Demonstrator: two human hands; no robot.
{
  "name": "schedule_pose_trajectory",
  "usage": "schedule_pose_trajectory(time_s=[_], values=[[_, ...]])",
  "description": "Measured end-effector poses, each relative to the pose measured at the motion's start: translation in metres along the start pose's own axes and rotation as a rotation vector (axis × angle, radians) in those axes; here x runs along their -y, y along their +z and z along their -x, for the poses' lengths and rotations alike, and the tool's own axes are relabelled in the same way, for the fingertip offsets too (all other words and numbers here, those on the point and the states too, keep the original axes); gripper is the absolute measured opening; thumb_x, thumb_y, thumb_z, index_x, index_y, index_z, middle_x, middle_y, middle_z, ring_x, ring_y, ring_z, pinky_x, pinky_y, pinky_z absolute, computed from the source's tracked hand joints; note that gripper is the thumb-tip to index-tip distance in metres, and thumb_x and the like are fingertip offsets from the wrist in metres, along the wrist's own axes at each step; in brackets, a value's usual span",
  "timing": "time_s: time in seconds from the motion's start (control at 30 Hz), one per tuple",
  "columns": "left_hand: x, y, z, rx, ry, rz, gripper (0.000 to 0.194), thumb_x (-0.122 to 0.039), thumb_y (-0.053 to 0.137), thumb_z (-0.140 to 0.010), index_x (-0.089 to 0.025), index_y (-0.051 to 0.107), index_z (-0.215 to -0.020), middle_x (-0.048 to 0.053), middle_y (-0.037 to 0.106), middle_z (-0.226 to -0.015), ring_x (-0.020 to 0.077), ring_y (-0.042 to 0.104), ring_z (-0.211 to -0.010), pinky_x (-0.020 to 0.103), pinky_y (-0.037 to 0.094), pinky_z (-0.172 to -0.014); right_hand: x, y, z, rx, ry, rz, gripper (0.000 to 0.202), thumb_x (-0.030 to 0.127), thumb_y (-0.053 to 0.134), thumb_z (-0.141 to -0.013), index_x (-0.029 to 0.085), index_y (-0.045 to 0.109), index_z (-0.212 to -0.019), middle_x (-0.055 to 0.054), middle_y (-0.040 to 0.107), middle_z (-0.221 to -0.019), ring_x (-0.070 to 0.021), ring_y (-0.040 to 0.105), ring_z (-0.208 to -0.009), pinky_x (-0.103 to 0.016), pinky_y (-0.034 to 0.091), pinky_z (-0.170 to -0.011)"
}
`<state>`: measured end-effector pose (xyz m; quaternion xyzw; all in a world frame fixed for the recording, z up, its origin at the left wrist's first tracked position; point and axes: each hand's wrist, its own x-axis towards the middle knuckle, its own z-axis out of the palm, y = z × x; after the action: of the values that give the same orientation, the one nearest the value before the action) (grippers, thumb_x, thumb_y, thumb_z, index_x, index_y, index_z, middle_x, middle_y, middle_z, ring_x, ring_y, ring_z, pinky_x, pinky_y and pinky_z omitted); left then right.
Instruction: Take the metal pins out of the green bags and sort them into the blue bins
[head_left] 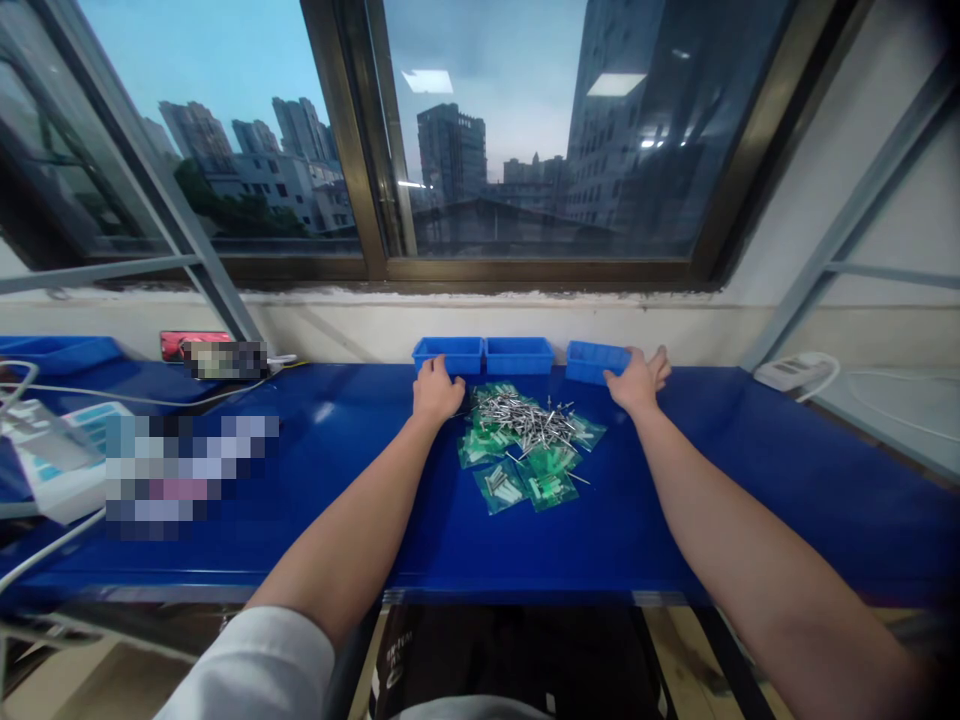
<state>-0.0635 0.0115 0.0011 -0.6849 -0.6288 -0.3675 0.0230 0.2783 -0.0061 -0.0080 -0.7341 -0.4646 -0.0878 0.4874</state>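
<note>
Three small blue plastic bins stand along the back of the table. My left hand [436, 392] is at the front wall of the left bin [465, 350], fingertips against it and thumb apart to the right. The middle bin [519, 356] sits right beside it. My right hand [637, 382] grips the right end of the right bin [589, 362], thumb at its front; this bin is slightly turned, with a gap to the middle one. Between my forearms lies a pile of silvery pop rivets [532, 422] on small clear-green bags [551, 485] with pale cylindrical pieces inside.
The blue tabletop [600, 540] runs up to the wall under a window. At left are a white device [56, 470], cables, a phone-like item [195, 345] and another blue tray [67, 350]. A white power strip [787, 370] lies at right by the grey metal frame [810, 260].
</note>
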Motion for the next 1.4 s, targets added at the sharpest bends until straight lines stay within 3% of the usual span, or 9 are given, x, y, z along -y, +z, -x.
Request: schedule_pose_trajectory(time_s=[0.07,0.2,0.33,0.5,0.73,0.9,1.03,1.13,1.4], values=[[0.002,0.001,-0.002,-0.016,-0.014,0.026,0.051,-0.03,0.05,-0.076,-0.017,0.045,-0.125,0.02,0.046,-0.129,0.0345,0.048,-0.117,0.051,0.042,-0.092,0.008,-0.005,0.001,-0.016,-0.011,0.083,0.04,0.024,0.065,-0.063,0.018,0.057,-0.101,-0.018,0.031,-0.13,-0.0358,0.028,-0.118,-0.054,0.028,-0.092],[0.003,0.003,-0.005,0.02,-0.054,0.043,0.057,-0.03,0.05,-0.076,-0.016,0.041,-0.13,0.018,0.039,-0.137,0.0326,0.041,-0.125,0.047,0.038,-0.099,0.022,-0.01,0.007,0.199,-0.109,0.229,0.037,0.026,0.058,-0.067,0.014,0.06,-0.101,-0.018,0.047,-0.111,-0.0335,0.037,-0.111,-0.049,0.033,-0.091],[0.001,0.006,-0.005,0.122,-0.062,0.035,0.064,-0.028,0.049,-0.077,-0.012,0.034,-0.137,0.016,0.028,-0.146,0.0281,0.028,-0.135,0.039,0.029,-0.108,0.033,-0.002,0.015,0.319,-0.176,0.286,0.05,0.035,0.057,-0.069,0.007,0.058,-0.11,-0.021,0.048,-0.114,-0.0344,0.037,-0.116,-0.047,0.03,-0.097],[-0.001,0.007,-0.007,0.237,-0.069,0.079,0.074,-0.029,0.055,-0.074,-0.012,0.028,-0.141,0.012,0.023,-0.15,0.0263,0.016,-0.139,0.035,0.02,-0.113,0.029,0.011,0.011,0.46,-0.168,0.167,0.072,0.039,0.062,-0.067,0.008,0.044,-0.129,-0.021,0.03,-0.141,-0.0352,0.028,-0.13,-0.045,0.026,-0.105],[-0.003,0.004,-0.009,0.313,-0.101,0.179,0.078,-0.034,0.056,-0.074,-0.012,0.026,-0.142,0.011,0.015,-0.152,0.0257,0.01,-0.14,0.036,0.016,-0.114,0.02,0.012,0.003,0.637,-0.075,-0.045,0.093,0.043,0.067,-0.062,0.013,0.028,-0.141,-0.014,0.007,-0.152,-0.0322,0.005,-0.14,-0.044,0.014,-0.113],[-0.002,0.004,-0.01,0.35,-0.109,0.246,0.081,-0.037,0.059,-0.072,-0.013,0.025,-0.143,0.01,0.011,-0.152,0.0258,0.009,-0.14,0.035,0.014,-0.114,0.022,0.01,0.006,0.542,-0.047,-0.037,0.087,0.043,0.067,-0.062,0.014,0.035,-0.137,-0.014,0.005,-0.152,-0.0353,0.012,-0.138,-0.044,0.019,-0.111],[-0.002,0.004,-0.009,0.347,-0.104,0.267,0.081,-0.036,0.061,-0.071,-0.014,0.027,-0.142,0.011,0.012,-0.152,0.0273,0.012,-0.139,0.038,0.015,-0.113,0.021,0.01,0.004,0.407,0.052,0.076,0.079,0.043,0.065,-0.063,0.015,0.041,-0.132,-0.018,0.029,-0.143,-0.0384,0.026,-0.13,-0.049,0.027,-0.104],[-0.002,0.003,-0.009,0.339,-0.106,0.272,0.082,-0.036,0.062,-0.07,-0.015,0.028,-0.141,0.011,0.012,-0.151,0.0274,0.015,-0.139,0.038,0.017,-0.112,0.02,0.008,0.001,0.485,0.078,0.088,0.074,0.046,0.063,-0.064,0.016,0.044,-0.129,-0.017,0.047,-0.129,-0.0363,0.034,-0.125,-0.048,0.034,-0.099],[0.003,0.009,-0.011,0.318,-0.08,0.203,0.079,-0.042,0.062,-0.071,-0.015,0.033,-0.139,0.013,0.015,-0.151,0.028,0.018,-0.138,0.037,0.02,-0.111,0.017,0.012,-0.001,0.551,0.029,0.135,0.072,0.046,0.064,-0.064,0.017,0.048,-0.127,-0.016,0.044,-0.135,-0.0358,0.036,-0.125,-0.05,0.035,-0.097]])
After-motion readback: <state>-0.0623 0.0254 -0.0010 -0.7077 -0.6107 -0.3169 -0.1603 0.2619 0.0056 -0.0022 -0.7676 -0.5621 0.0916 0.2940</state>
